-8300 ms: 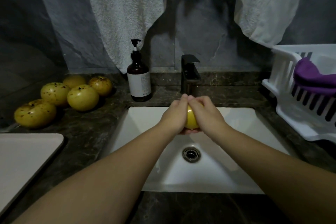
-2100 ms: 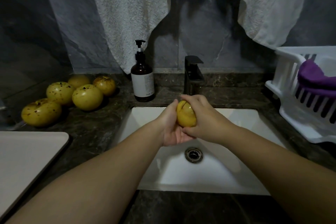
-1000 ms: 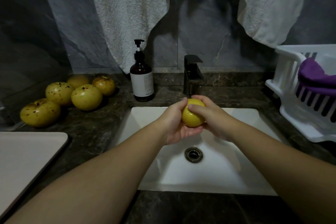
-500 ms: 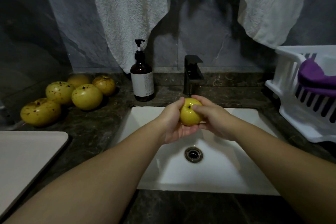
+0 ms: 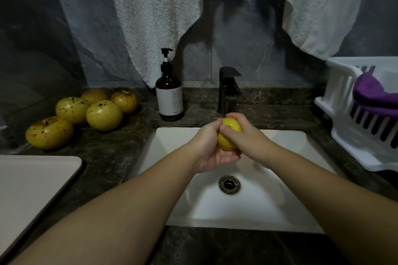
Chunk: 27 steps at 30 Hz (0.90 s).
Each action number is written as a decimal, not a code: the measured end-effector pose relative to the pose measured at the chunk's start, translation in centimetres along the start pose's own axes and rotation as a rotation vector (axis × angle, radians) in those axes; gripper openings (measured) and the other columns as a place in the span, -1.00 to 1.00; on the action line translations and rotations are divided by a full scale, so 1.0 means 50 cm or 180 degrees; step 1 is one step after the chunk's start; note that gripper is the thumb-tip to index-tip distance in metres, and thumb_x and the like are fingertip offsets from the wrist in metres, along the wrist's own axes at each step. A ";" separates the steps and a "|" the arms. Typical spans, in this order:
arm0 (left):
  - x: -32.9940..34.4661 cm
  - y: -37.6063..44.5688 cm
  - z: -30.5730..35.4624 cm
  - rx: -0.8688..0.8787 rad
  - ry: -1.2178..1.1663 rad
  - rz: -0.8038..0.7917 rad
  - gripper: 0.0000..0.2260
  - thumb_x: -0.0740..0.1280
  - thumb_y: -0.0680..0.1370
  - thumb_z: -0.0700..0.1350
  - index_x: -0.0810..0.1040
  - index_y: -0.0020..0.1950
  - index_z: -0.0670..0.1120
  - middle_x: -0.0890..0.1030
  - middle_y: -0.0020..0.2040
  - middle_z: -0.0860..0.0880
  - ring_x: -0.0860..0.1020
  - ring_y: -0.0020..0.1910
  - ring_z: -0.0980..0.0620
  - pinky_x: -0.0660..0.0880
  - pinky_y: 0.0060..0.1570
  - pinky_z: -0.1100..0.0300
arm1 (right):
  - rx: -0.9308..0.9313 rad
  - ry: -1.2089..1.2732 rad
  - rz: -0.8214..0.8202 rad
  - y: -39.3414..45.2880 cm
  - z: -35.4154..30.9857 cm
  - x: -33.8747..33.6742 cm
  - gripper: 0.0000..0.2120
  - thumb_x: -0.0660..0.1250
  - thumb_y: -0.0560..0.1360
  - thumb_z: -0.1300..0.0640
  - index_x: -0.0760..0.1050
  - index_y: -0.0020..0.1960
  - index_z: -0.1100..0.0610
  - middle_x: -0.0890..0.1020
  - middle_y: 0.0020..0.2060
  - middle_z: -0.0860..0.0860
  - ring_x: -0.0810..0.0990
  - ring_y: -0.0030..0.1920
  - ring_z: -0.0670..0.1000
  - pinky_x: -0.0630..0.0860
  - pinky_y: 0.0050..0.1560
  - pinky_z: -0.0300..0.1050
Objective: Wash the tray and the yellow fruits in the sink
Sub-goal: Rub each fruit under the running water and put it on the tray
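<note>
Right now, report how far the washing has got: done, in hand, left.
Done: nothing can be confirmed; the tray lies on the counter. In hand: left hand and right hand hold one yellow fruit over the sink. Left: five speckled fruits wait beside the soap bottle.

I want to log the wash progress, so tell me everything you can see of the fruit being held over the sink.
The yellow fruit is round, smooth and glossy, cleaner-looking than the five on the counter. The left hand cups it from below; the right hand grips it, thumb on top. It sits above the white sink, just before the black faucet.
</note>
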<state>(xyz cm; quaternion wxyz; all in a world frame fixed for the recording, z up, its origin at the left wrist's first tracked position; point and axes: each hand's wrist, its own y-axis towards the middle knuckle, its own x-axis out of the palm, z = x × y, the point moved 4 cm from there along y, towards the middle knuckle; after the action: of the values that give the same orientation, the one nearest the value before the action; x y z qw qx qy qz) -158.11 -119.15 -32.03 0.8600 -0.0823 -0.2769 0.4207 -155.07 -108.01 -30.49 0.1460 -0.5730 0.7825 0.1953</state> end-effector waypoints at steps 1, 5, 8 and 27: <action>-0.002 0.002 0.000 0.0007 -0.0035 -0.0019 -0.48 0.07 0.72 0.22 0.44 0.50 -0.10 0.63 0.25 -0.27 0.66 0.08 -0.25 0.56 0.22 -0.15 | -0.0049 -0.0082 0.0061 0.001 -0.002 0.001 -0.49 0.37 0.56 -0.17 0.35 0.46 -0.14 0.54 0.24 0.01 0.57 0.16 0.02 0.56 0.23 0.08; -0.002 0.002 0.005 0.0049 -0.0385 -0.0069 -0.52 0.06 0.74 0.17 0.49 0.43 -0.14 0.61 0.31 -0.30 0.59 0.28 -0.32 0.48 0.34 -0.26 | 0.0255 0.0478 0.0026 0.004 0.007 0.003 -0.56 0.31 0.59 -0.21 0.35 0.42 -0.14 0.53 0.23 0.03 0.59 0.16 0.07 0.58 0.24 0.20; 0.002 0.001 0.010 0.0134 -0.0643 -0.0153 -0.57 0.09 0.75 0.12 0.48 0.37 -0.18 0.59 0.27 -0.34 0.60 0.23 -0.36 0.61 0.00 -0.20 | 0.0590 0.1049 -0.0061 0.001 0.011 0.002 -0.67 0.18 0.64 -0.26 0.35 0.33 -0.16 0.56 0.18 0.08 0.65 0.10 0.15 0.61 0.17 0.29; 0.005 -0.012 0.007 0.0286 -0.0104 -0.0054 -0.57 0.28 0.64 0.23 0.59 0.35 -0.04 0.72 0.09 -0.16 0.72 0.06 -0.12 0.69 -0.05 -0.03 | -0.0781 -0.0599 0.0518 -0.007 -0.038 -0.012 -0.73 0.14 0.70 -0.06 0.57 0.27 -0.12 0.58 0.22 -0.07 0.52 0.13 -0.10 0.40 0.00 -0.19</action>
<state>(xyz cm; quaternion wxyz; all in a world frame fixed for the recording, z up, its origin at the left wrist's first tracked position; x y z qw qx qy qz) -157.78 -119.37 -31.43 0.8617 -0.0344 -0.2724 0.4267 -154.55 -108.48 -28.58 0.1313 -0.5005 0.7794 0.3533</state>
